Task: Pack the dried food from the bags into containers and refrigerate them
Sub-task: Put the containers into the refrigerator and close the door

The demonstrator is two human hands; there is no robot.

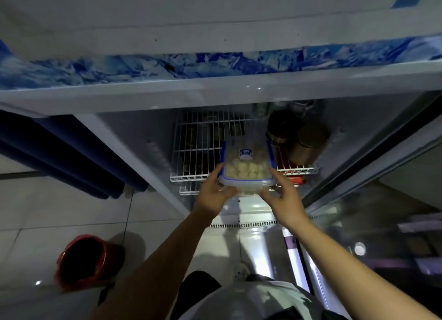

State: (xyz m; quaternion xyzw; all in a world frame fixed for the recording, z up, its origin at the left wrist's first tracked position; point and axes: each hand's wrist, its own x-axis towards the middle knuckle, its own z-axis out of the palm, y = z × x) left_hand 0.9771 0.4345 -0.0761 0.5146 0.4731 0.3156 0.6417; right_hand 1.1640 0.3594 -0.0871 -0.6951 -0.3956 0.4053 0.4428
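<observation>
A clear plastic container (247,164) with a blue-trimmed lid holds pale dried food pieces. It sits at the front edge of a white wire shelf (198,152) inside the open refrigerator (167,97). My left hand (212,193) holds its left near corner, fingers curled against the side and under the base. My right hand (284,197) holds the right near corner, fingers reaching up along that side. Part of the container's base is hidden by my fingers.
Two brown-lidded jars (299,138) stand on the shelf right of the container. The glass fridge door (382,212) stands open at right. A red bucket (83,260) sits on the tiled floor at left. A dark blue curtain (71,157) hangs beside the fridge.
</observation>
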